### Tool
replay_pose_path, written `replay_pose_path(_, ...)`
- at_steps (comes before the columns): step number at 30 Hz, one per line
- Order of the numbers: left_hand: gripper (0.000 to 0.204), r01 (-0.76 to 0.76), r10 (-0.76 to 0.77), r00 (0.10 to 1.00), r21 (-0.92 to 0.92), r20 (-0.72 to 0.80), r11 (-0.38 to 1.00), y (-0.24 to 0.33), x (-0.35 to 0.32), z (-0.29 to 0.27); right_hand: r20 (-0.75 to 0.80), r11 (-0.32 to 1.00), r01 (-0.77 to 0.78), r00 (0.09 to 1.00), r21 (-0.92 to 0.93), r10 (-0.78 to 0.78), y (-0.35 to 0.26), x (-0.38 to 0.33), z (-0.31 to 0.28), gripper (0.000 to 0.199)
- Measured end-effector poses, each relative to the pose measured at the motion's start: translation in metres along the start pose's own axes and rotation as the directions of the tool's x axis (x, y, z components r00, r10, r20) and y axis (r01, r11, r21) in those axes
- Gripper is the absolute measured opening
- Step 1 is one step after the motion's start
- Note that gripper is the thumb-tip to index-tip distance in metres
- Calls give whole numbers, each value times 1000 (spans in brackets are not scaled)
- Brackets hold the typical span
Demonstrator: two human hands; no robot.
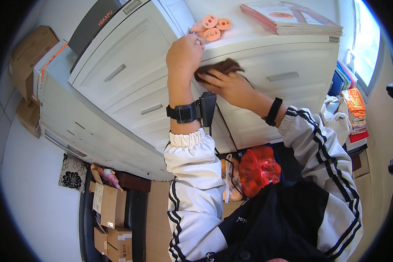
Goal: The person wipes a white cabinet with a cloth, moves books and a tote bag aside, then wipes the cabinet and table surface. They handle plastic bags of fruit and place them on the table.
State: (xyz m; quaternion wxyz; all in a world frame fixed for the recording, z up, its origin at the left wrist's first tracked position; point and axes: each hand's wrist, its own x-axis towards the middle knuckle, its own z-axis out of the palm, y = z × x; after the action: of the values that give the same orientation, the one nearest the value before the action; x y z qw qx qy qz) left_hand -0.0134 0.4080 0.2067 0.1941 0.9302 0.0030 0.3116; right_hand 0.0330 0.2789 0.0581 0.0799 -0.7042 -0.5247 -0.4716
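The right hand (228, 85) lies flat, fingers spread, pressing a brown cloth (218, 67) against the top edge of a white drawer (288, 74). The left hand (185, 52), curled into a loose fist, rests on the cabinet top just left of the cloth. Orange discs (213, 27) sit just beyond; a book stack (292, 19) lies far right.

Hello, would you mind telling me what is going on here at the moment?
A person stands at a white chest of drawers. The right hand presses a dark brown cloth flat against the front of the top drawer, near its upper edge. The left hand is closed in a fist on the top edge just above the cloth. On top of the chest lie some orange round pieces and a stack of magazines.
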Motion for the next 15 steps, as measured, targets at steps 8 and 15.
replay_pose_path(8, 24, -75, 84, 994, 131, -63, 989, 5, -8, 11, 180, 970, 176, 962, 168, -205, -16, -63, 19, 34)
replay_pose_path(15, 24, -280, 312, 937, 192, -160, 941, 1, -12, 37, -94, 996, 67, 994, 57, -62, 6, -82, -41, 39)
